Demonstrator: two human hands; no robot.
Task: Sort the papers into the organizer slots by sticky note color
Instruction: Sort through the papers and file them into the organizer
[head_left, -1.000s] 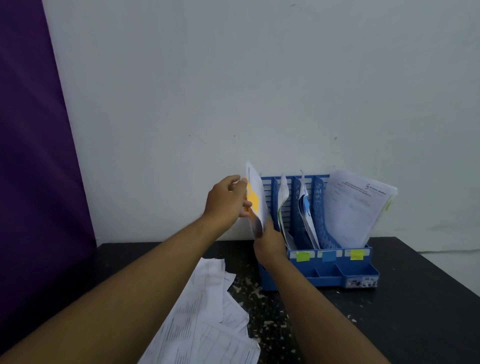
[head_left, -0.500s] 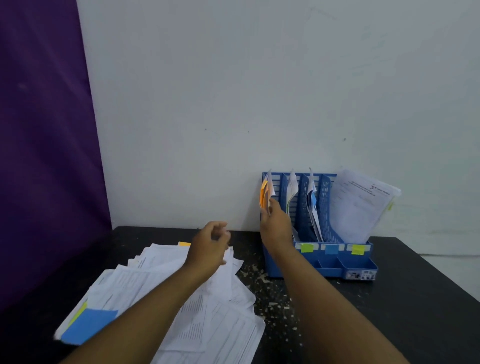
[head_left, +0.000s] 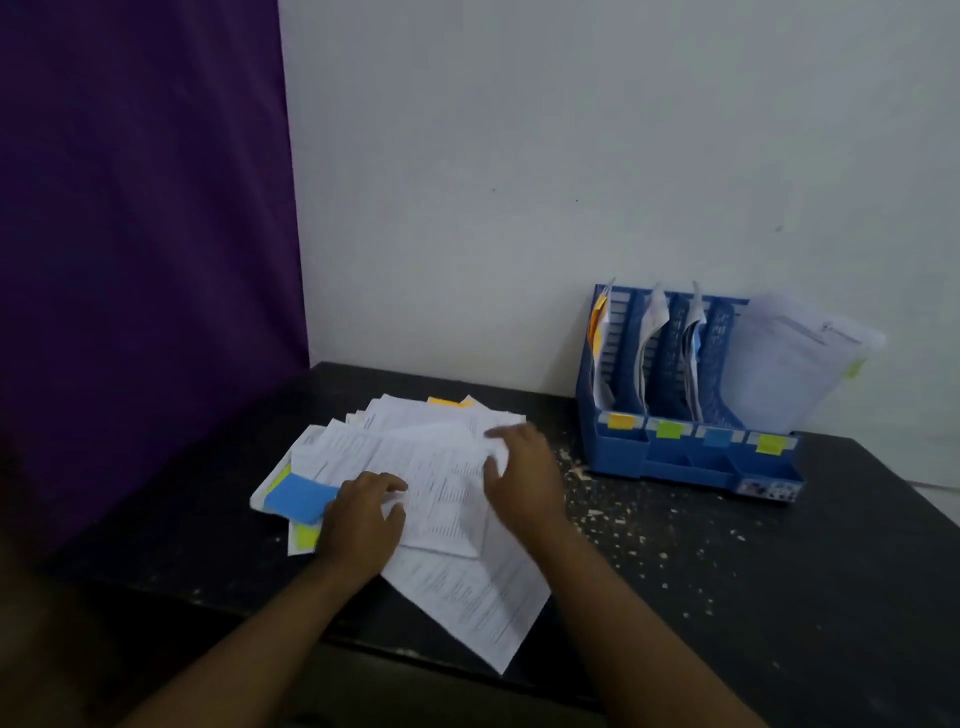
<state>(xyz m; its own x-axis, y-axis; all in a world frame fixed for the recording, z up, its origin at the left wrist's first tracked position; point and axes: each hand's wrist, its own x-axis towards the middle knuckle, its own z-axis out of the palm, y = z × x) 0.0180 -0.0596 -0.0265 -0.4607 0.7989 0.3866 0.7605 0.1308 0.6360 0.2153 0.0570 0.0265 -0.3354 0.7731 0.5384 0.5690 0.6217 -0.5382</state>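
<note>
A loose pile of printed papers (head_left: 441, 467) lies on the black table (head_left: 727, 561). Sticky notes poke out of it: blue (head_left: 298, 496), yellow-green (head_left: 304, 538) and orange (head_left: 444, 401). My left hand (head_left: 363, 514) rests on the pile's left side, beside the blue note. My right hand (head_left: 524, 478) pinches the raised right edge of the top sheet. The blue organizer (head_left: 675, 462) stands at the back right, with orange, green, blue and yellow labels on its front. A paper with an orange note (head_left: 600, 332) stands in its leftmost slot.
More sheets stand in the other slots, and a large white sheet (head_left: 789, 358) leans out of the rightmost one. Pale crumbs (head_left: 613, 514) speckle the table between pile and organizer. A purple curtain (head_left: 140, 234) hangs at the left against the white wall.
The orange-noted paper now stands in the leftmost slot and my right hand has left it. Both hands came down onto the pile; the view turned left and down.
</note>
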